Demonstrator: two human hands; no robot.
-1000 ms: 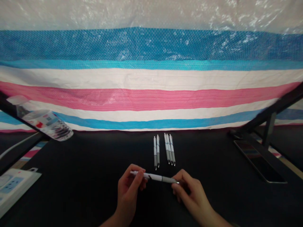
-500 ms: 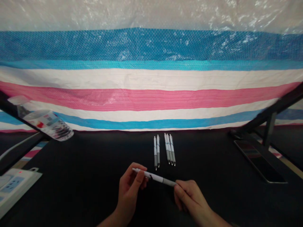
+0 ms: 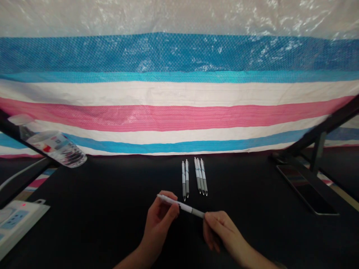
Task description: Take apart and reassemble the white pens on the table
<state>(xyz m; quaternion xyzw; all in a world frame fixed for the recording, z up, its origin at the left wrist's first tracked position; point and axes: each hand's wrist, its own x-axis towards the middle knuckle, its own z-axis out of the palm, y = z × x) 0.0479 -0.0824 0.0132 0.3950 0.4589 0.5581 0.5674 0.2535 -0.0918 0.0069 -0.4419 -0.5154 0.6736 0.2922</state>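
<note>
The left hand (image 3: 161,220), thumb and fingers pinching, grips the white upper part of a slim white plastic pen with a grey lower barrel (image 3: 185,206), held tilted above the black flat tabletop (image 3: 112,194); the right hand (image 3: 221,228) pinches its grey tip end. Beyond lie two white-and-grey pens (image 3: 184,179), then three more white-and-grey pens (image 3: 200,176). If either pinch slackened, the smooth barrel could slip or roll; a careless forward reach might knock the nearer pair askew
</note>
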